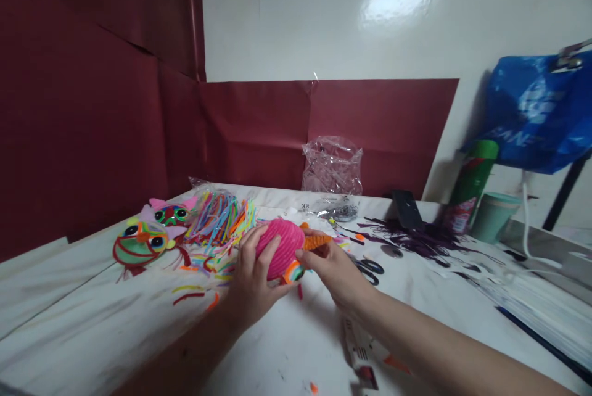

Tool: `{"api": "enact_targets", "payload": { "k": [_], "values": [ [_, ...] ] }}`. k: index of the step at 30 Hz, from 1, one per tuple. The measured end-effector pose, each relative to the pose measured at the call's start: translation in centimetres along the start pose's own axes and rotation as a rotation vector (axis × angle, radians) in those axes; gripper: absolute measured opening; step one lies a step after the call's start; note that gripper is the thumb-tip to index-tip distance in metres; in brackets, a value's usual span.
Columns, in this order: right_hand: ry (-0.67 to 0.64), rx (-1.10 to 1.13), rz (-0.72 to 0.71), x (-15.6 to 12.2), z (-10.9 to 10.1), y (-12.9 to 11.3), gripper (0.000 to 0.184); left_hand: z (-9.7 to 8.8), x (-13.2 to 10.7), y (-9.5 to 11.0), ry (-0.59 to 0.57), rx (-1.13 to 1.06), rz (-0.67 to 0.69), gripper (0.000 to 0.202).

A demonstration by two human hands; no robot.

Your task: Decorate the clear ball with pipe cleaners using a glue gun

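The left hand point(254, 268) is curving around the pink ball point(280, 248), its fingers spreading over the top and side while the thumb is pressing below. The right hand point(337, 271) is pinching the orange cone point(318, 242) near its base, where the cone is jutting from the ball's right side; the exact contact of its fingertips is partly hiding behind the cone and the hand. An eye point(292, 272) with an orange rim is sitting low on the ball, between the two hands. The ball is hanging just above the middle of the counter point(277, 353).

To the left, two masks point(139, 243) are lying near a heap of coloured strips point(222, 217), and loose pieces are scattering in front of it. Scissors point(372, 268) are lying just beyond the right hand, and a glue gun point(355, 343) is resting close to the right forearm. Farther back, a clear bag point(330, 165) is standing against the red sheet point(259, 118). On the right, a phone point(407, 210) is leaning over purple strands point(430, 242), near a green cup point(494, 217); a blue bag point(539, 112) is hanging above.
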State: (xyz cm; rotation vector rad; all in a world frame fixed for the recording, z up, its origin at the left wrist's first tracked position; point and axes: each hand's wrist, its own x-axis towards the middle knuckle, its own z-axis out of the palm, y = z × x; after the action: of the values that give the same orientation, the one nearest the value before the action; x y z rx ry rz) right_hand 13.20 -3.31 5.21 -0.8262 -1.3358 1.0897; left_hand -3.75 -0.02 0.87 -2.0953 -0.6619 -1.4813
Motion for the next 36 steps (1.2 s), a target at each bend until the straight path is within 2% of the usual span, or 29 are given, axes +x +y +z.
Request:
{"api": "enact_targets", "payload": {
  "k": [4,7,10,12,15,16,18,23,27,29,33,36],
  "values": [
    [0.019,-0.052,0.012,0.4,0.3,0.5,0.055,0.3,0.0,0.2,0.013,-0.042,-0.117,0.084],
    [0.15,-0.138,0.006,0.7,0.0,0.3,0.063,0.6,0.2,0.5,0.055,-0.133,-0.283,0.086],
    [0.245,-0.181,0.017,0.4,-1.3,-0.3,0.072,0.5,0.4,0.6,0.071,-0.241,-0.497,0.087],
    [0.229,-0.231,0.016,-0.2,-2.5,-0.6,0.06,0.4,0.5,0.6,0.073,-0.358,-0.671,0.088],
    [0.18,-0.379,0.01,-1.4,-4.4,-0.7,0.018,0.1,0.7,0.9,0.057,-0.6,-0.89,0.09],
    [0.182,-0.428,0.009,-1.8,-5.0,-0.6,0.012,0.0,0.8,1.1,0.049,-0.682,-0.943,0.09],
    [0.195,-0.483,0.012,-2.5,-5.7,-0.5,0.013,-0.1,1.0,1.6,0.027,-0.827,-1.018,0.09],
    [0.167,-0.462,0.067,-3.3,-5.9,0.1,0.013,-0.2,1.5,2.6,0.026,-1.078,-1.092,0.087],
    [0.162,-0.337,0.07,-3.6,-5.6,1.0,0.02,0.2,1.5,2.6,0.034,-1.137,-1.111,0.086],
    [0.136,-0.236,0.079,-3.8,-5.5,1.5,0.03,0.4,1.4,2.8,0.032,-1.124,-1.11,0.088],
    [-0.022,0.033,0.123,-4.2,-4.9,2.4,0.074,1.0,0.9,4.1,-0.011,-1.115,-1.101,0.094],
    [-0.13,0.235,0.099,-4.7,-4.2,2.5,0.076,1.6,0.1,5.0,-0.111,-1.105,-1.084,0.1]
  ]
}}
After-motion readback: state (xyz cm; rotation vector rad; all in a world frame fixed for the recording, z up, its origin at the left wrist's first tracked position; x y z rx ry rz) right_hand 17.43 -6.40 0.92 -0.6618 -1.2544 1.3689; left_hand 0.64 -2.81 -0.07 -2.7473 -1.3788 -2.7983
